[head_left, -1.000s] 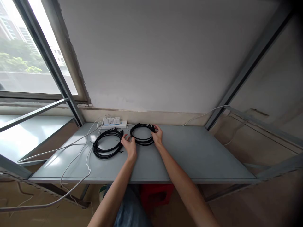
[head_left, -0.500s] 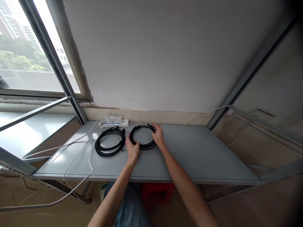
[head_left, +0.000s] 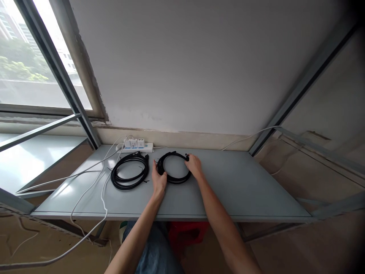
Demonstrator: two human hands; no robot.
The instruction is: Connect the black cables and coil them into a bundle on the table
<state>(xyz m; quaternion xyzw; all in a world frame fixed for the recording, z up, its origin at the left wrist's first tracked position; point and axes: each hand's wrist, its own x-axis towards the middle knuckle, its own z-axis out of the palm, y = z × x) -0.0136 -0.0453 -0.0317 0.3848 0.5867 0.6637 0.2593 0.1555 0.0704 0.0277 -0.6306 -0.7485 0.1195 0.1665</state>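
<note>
Two coils of black cable lie on a grey table [head_left: 242, 190]. My left hand [head_left: 159, 179] grips the left side of the right-hand coil [head_left: 173, 178], fingers closed over its loops. On that coil's right side my right hand [head_left: 194, 165] is closed near a black plug end. The left-hand coil [head_left: 129, 176] rests untouched beside my left hand.
A white power strip [head_left: 136, 146] with plugs sits at the table's back edge, with white cords [head_left: 94, 182] trailing off the front left. A window and metal frame stand at left, another slanted frame at right. A red stool [head_left: 185, 232] is under the table.
My left hand moved from between the two coils onto the left side of the right-hand coil and closed on it. The coil shifted slightly toward me.
</note>
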